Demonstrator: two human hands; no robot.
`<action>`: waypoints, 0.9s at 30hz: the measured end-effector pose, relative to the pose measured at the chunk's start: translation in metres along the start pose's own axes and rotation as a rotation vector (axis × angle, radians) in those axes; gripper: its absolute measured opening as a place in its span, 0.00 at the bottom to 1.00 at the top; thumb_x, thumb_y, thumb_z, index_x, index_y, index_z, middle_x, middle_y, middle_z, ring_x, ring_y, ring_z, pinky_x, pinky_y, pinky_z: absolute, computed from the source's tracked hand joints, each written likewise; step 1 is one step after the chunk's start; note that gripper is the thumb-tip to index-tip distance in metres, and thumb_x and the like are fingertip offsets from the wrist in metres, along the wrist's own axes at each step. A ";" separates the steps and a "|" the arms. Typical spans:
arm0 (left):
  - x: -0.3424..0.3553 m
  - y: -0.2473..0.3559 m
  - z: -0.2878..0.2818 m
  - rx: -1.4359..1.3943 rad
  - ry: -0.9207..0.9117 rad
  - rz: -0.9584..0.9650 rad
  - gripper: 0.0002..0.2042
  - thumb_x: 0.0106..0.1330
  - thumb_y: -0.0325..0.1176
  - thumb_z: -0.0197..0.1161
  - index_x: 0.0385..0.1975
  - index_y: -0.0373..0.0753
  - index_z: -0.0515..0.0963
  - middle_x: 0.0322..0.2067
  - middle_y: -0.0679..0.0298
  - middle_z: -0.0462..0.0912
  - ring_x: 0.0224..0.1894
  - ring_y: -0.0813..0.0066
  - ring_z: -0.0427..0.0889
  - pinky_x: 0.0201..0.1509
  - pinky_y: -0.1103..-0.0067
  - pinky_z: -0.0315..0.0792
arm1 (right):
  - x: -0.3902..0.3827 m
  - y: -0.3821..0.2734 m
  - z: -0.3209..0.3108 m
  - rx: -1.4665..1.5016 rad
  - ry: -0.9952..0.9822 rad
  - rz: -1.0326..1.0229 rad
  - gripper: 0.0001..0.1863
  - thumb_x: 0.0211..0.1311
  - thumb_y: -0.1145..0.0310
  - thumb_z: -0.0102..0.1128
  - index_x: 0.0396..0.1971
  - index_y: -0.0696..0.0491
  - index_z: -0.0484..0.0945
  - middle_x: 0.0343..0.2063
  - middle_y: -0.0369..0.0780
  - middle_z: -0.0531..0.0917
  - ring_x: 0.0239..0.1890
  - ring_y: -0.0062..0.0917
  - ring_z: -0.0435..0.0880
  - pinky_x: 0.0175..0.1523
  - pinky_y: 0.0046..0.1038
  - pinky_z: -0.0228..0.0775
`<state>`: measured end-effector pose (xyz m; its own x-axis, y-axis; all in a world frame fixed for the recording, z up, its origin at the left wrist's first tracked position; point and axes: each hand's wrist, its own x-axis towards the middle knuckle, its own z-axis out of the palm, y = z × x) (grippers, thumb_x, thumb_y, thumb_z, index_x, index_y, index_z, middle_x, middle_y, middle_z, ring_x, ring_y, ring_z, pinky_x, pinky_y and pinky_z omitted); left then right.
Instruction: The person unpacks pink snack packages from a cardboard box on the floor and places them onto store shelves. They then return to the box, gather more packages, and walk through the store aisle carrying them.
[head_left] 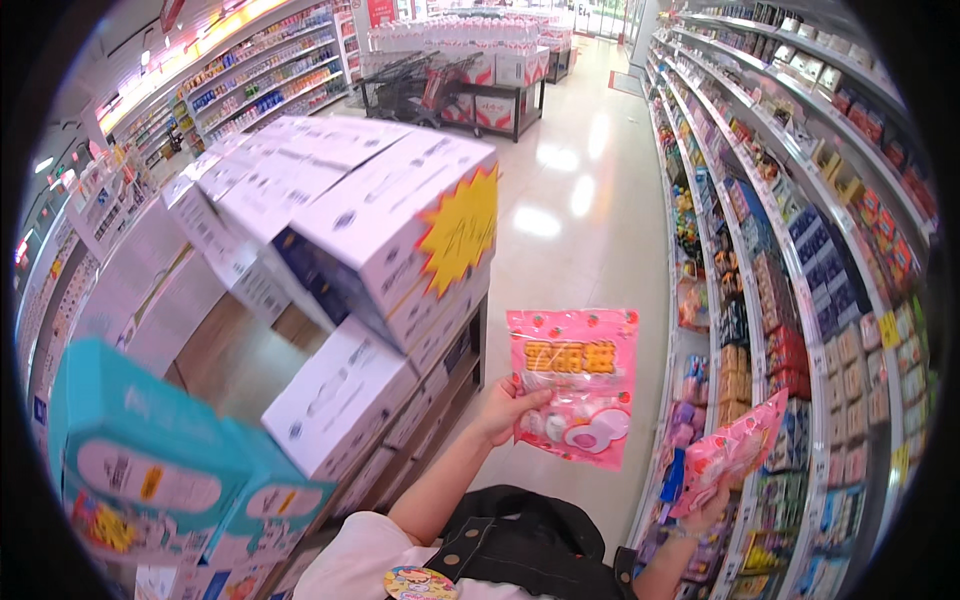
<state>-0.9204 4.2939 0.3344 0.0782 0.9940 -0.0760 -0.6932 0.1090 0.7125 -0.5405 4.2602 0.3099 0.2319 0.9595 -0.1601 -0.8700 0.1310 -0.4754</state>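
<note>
My left hand (510, 408) grips a pink candy bag (590, 390) by its left edge, thumb on the front. The bag hangs upright over the aisle, with strawberries along its top, orange lettering and a window showing pale sweets. My right hand (706, 512) is closed round the lower part of a second pink candy bag (735, 447), which leans to the right in front of the shelves. Its strawberry print looks similar, though its front is seen at a slant. Part of the right fingers is hidden behind that bag.
Tall shelves (760, 300) of small packages line the right side. To the left, white cartons (390, 215) with a yellow starburst sign and teal boxes (150, 450) are piled on a stand. The tiled floor (590, 230) runs ahead to stacked bottles (450, 35) and dark trolleys (410, 90).
</note>
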 end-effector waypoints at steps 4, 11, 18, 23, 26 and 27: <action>0.131 0.015 0.005 -0.048 -0.062 -0.012 0.12 0.59 0.24 0.59 0.44 0.34 0.74 0.37 0.64 0.79 0.37 0.79 0.78 0.40 0.80 0.75 | 0.097 -0.013 -0.006 -0.314 -0.026 -0.098 0.23 0.60 0.62 0.51 0.53 0.55 0.65 0.50 0.42 0.73 0.49 0.32 0.74 0.54 0.37 0.67; 0.383 0.047 -0.014 -0.382 -0.191 0.039 0.20 0.64 0.38 0.54 0.53 0.37 0.64 0.46 0.60 0.75 0.44 0.68 0.78 0.51 0.69 0.73 | 0.328 0.030 0.033 -0.319 0.057 -0.147 0.24 0.57 0.63 0.54 0.53 0.54 0.65 0.48 0.42 0.74 0.47 0.33 0.75 0.49 0.36 0.70; 0.521 0.175 -0.098 -0.301 -0.058 0.574 0.26 0.66 0.44 0.46 0.60 0.36 0.56 0.57 0.56 0.65 0.58 0.63 0.66 0.60 0.64 0.62 | 0.591 0.175 0.208 -0.139 -0.187 0.174 0.25 0.55 0.64 0.58 0.52 0.54 0.65 0.45 0.42 0.75 0.45 0.34 0.76 0.45 0.36 0.73; 0.585 0.229 -0.152 -0.247 -0.047 0.833 0.30 0.64 0.44 0.48 0.62 0.35 0.50 0.60 0.53 0.58 0.61 0.58 0.60 0.64 0.60 0.55 | 0.725 0.308 0.301 -0.190 -0.529 0.390 0.29 0.54 0.68 0.58 0.56 0.55 0.61 0.51 0.41 0.71 0.54 0.33 0.69 0.59 0.37 0.61; 0.630 0.265 -0.187 -0.217 0.044 1.022 0.30 0.65 0.44 0.47 0.62 0.35 0.49 0.61 0.53 0.55 0.61 0.56 0.60 0.63 0.59 0.55 | 0.795 0.369 0.341 -0.278 -0.562 0.452 0.28 0.54 0.68 0.57 0.56 0.55 0.61 0.52 0.42 0.70 0.54 0.33 0.69 0.59 0.37 0.61; 0.657 0.279 -0.209 -0.283 -0.001 1.042 0.29 0.65 0.43 0.47 0.62 0.35 0.50 0.61 0.52 0.57 0.61 0.56 0.60 0.63 0.59 0.54 | 0.836 0.387 0.329 -0.205 -0.510 0.507 0.27 0.56 0.66 0.55 0.56 0.56 0.61 0.52 0.42 0.70 0.54 0.33 0.69 0.59 0.37 0.61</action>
<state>-1.2127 4.9777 0.3377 -0.6458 0.5977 0.4751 -0.5590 -0.7940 0.2391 -0.8262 5.1952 0.2771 -0.4503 0.8928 -0.0057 -0.7060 -0.3600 -0.6099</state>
